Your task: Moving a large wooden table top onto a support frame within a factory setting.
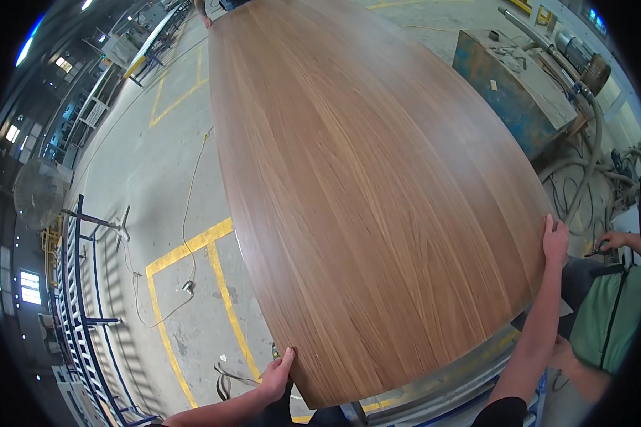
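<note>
A large brown wood-grain panel (377, 192) stretches away from me across most of the view. At its near left corner my left hand (276, 376) grips the edge, thumb up along the side and the other fingers mostly hidden. Farther right, my right hand (555, 242) holds the right edge near the front corner, with its fingertips on the rim. At the far end another person's hand (207, 21) touches the panel's left corner.
A co-worker in green (609, 320) stands close at my right, a hand (611, 242) holding a small dark object. Beyond are a worn blue metal box (502, 92), a motor (580, 53) and hoses. Left are a blue rack (85, 320), a fan (41, 192) and a floor cable (187, 206).
</note>
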`<state>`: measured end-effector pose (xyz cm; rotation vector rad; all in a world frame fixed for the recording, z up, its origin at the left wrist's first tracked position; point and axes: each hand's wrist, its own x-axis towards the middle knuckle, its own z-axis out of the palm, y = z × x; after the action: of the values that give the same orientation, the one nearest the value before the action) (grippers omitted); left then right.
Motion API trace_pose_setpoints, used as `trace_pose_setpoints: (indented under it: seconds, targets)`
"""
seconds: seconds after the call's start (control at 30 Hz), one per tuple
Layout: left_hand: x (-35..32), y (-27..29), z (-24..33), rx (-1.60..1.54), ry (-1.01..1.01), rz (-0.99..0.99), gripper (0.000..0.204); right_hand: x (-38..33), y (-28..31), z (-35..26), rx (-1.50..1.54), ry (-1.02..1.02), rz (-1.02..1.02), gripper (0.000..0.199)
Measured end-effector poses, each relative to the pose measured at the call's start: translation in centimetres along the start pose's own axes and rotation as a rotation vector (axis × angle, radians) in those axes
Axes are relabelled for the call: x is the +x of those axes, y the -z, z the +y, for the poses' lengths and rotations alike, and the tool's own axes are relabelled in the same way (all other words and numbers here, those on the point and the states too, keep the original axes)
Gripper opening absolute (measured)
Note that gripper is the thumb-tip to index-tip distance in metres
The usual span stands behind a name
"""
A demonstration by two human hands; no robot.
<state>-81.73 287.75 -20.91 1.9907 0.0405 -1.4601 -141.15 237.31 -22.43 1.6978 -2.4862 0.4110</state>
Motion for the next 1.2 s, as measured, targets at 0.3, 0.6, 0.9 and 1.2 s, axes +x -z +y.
trace_pose_setpoints:
  seconds: [0.3,0.6,0.9,1.2]
  targets:
    - [1.2,1.7,3.5,-0.107,0.041,0.189,0.099,-2.9,1.0,-4.9,-0.103,0.059,-0.02,0.065]
    - [3.3,12.0,10.9,-0.076,0.008,0.119,0.104,-10.9,3.9,-11.6,-0.079,-0.023,-0.062,0.064]
    - [7.7,25.9,16.0,-0.013,-0.065,-0.019,0.106,-21.8,5.3,-20.4,0.027,-0.123,-0.082,0.055]
    - [16.1,37.5,14.0,-0.041,-0.101,-0.213,0.102,-38.5,10.5,-26.8,0.241,-0.072,0.338,0.036]
